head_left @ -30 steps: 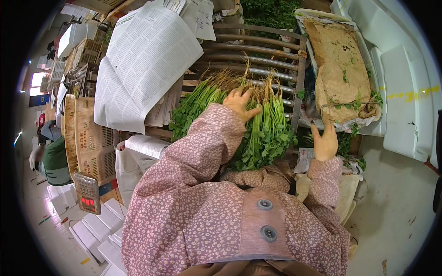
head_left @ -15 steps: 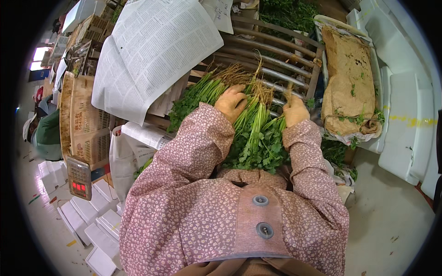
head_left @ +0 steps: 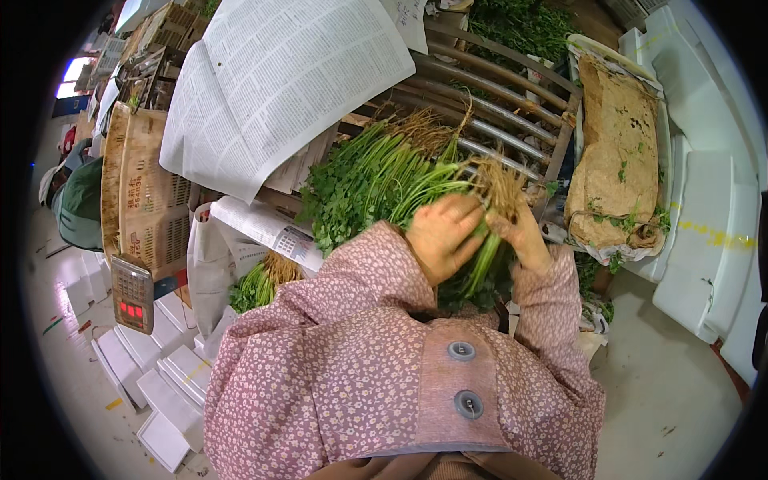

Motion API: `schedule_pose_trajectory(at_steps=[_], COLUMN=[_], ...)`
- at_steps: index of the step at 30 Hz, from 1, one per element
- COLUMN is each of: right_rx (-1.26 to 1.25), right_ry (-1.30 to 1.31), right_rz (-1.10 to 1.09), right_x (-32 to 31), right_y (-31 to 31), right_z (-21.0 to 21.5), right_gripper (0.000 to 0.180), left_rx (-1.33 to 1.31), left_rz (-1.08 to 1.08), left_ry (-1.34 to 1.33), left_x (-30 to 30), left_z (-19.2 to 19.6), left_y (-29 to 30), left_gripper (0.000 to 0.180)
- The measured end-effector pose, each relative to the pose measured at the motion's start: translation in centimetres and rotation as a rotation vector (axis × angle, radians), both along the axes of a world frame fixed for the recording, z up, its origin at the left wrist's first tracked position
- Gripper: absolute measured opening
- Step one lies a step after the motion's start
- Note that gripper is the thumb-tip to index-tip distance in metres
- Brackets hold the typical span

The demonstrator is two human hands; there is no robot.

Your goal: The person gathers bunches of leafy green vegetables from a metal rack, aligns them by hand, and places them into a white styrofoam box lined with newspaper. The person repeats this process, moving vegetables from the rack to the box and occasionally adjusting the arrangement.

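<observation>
A bunch of fresh coriander with pale roots (head_left: pixel 496 188) is held in front of me, root end up and away from me, leaves down toward my lap. My right hand (head_left: pixel 524 236) is closed around it just below the roots. Against the stems from the other side is my left hand (head_left: pixel 446 238), its fingers bent and pressed together on them; its fingertips are partly hidden. Just left of my hands, more coriander (head_left: pixel 360 176) is spread in a leafy pile, roots toward the far side, on a slatted rack (head_left: pixel 512 116).
Large newspaper sheets (head_left: pixel 288 88) cover the rack's left side. A small bundle (head_left: pixel 260 284) lies lower left by a scale display (head_left: pixel 133 300). Plastic crates (head_left: pixel 152 208) stand left; white foam boxes (head_left: pixel 172 392) are on the floor. Right is a tub with brown covering (head_left: pixel 616 152).
Both hands have come together and nearer to me, now gripping a coriander bunch. My left hand has left the pile and moved right. The leafy pile on the left shows more fully.
</observation>
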State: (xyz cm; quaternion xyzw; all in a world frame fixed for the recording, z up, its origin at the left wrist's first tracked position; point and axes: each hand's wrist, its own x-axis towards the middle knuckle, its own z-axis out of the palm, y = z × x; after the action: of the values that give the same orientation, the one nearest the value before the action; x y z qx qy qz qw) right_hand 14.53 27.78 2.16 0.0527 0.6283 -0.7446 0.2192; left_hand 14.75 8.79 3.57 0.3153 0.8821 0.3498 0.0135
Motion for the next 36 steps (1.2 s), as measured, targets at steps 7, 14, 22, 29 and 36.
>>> schedule_pose_trajectory(at_steps=[7,14,22,29,36], right_rx=[0.064,0.482,0.628,-0.229,-0.088], right_ry=[0.005,0.129,-0.184,-0.2,-0.203], right_rz=[-0.334,-0.32,-0.025,-0.292,0.134], right_x=[2.5,0.9,-6.5,-2.4,-4.6], right_y=[-0.2,0.5,0.2,2.3,-0.6], right_z=[-2.2,-2.9,-12.2,-10.2,-4.3], right_gripper=[0.054,0.047,0.056,0.053,0.068], left_rx=[0.187,-0.855,-0.759,-0.024,0.477], left_rz=[-0.115,-0.115,0.006,0.341,0.34], left_ry=[-0.201,-0.371,-0.323,-0.57,-0.833], left_x=[-2.8,-6.7,-6.9,-5.7,-3.3], left_z=[-1.9,-3.4,-4.2,-3.3,-3.5], left_y=[-1.2,-2.1,-2.8,-5.5,-5.3], left_gripper=[0.044,0.064,0.069,0.074,0.075])
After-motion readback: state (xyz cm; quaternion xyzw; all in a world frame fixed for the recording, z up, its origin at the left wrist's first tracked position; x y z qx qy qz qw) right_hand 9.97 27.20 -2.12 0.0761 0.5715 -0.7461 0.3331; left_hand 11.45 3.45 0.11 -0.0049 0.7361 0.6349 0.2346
